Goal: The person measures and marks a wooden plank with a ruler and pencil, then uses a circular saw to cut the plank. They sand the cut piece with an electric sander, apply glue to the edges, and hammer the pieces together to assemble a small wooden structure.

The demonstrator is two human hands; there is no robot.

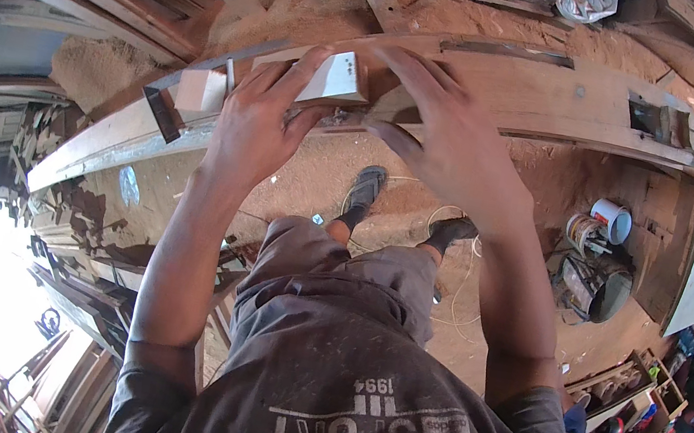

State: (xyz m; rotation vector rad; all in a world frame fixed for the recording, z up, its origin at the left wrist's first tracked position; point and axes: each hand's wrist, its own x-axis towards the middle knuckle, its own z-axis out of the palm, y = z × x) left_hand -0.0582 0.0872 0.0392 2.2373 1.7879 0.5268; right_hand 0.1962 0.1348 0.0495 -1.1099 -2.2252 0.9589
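Wooden block (347, 81), probably stiff and light — grip near and far sides; left hand (257, 123) spans it (clamped? cannot tell), right hand (467, 159) — fingers apart.

Bench and surroundings

Bench (560, 96): before the person. On it: one block (340, 80), between left hand (260, 124) and right hand (453, 156); second block (201, 91), left of both hands. Planks (124, 12): behind bench, left. Bucket (610, 221): near side, right.
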